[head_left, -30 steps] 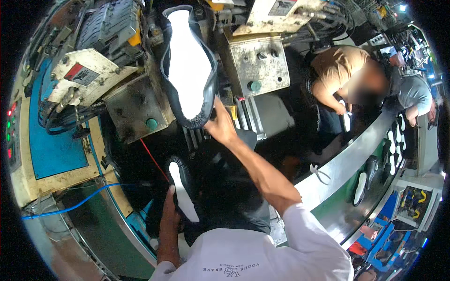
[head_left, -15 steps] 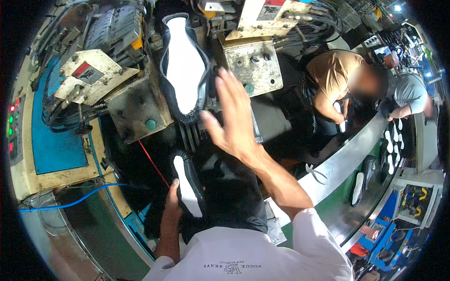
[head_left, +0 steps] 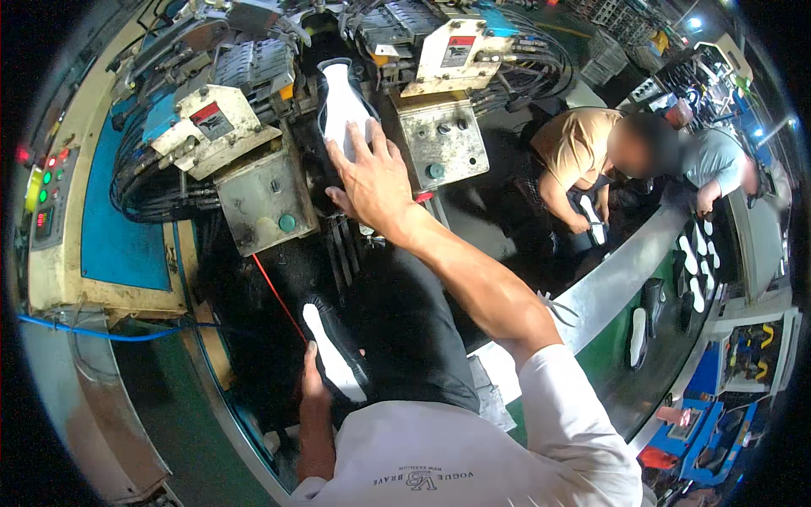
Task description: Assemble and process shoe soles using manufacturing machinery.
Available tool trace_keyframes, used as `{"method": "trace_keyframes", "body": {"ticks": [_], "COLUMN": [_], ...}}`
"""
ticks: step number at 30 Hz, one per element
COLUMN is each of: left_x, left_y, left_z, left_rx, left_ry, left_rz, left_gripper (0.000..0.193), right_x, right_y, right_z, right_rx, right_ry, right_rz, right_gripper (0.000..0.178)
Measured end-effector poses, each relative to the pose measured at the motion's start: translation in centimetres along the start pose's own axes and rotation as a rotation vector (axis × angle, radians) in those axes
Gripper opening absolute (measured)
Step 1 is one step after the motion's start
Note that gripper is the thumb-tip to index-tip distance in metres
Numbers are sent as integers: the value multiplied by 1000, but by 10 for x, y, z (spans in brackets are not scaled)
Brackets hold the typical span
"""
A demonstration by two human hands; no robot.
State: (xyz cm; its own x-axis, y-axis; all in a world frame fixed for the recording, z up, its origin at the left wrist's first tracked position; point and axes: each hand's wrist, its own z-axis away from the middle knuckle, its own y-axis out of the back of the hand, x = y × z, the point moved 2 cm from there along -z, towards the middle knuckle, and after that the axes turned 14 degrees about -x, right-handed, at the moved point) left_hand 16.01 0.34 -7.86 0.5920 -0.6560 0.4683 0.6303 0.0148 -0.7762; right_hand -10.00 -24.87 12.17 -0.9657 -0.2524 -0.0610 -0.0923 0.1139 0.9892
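Note:
A black shoe upper with a white sole board (head_left: 342, 97) sits sole up in the machine ahead of me. My right hand (head_left: 372, 179) lies over its near end, palm down, fingers stretched and spread. The hand hides that end of the shoe. Low in front of me, my left hand (head_left: 312, 372) grips a second black shoe upper with a white sole board (head_left: 328, 346), also sole up. Its thumb shows along the shoe's left side, and a fingertip shows at the right side.
Control boxes with green buttons (head_left: 253, 198) (head_left: 452, 139) flank the machine. At right, a metal ledge (head_left: 600, 296) carries pliers (head_left: 559, 309). Beyond it a conveyor (head_left: 604, 384) holds several shoes and white sole boards. Two people (head_left: 566, 160) (head_left: 718, 165) work there, one holding a shoe.
My right hand has moved from beside the shoe in the machine onto its near end. My left hand still holds the other shoe. The view has tilted to show more of the machine.

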Motion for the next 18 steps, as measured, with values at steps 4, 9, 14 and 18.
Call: {"method": "trace_keyframes", "body": {"ticks": [4, 9, 14, 18], "left_x": [14, 20, 37, 40], "left_y": [-19, 7, 5, -6], "left_z": [-9, -30, -59, -83], "left_rx": [119, 143, 232, 338], "left_ry": [0, 38, 41, 52], "left_rz": [68, 41, -160, -130], "left_gripper": [69, 71, 65, 54], "right_x": [0, 10, 31, 47], "right_y": [-4, 2, -3, 13], "right_z": [-5, -47, -115, -160], "right_rx": [18, 30, 69, -35], "right_ry": [-7, -3, 18, 19], "right_rz": [-9, -44, -118, -158], "right_gripper": [81, 81, 77, 77]}}
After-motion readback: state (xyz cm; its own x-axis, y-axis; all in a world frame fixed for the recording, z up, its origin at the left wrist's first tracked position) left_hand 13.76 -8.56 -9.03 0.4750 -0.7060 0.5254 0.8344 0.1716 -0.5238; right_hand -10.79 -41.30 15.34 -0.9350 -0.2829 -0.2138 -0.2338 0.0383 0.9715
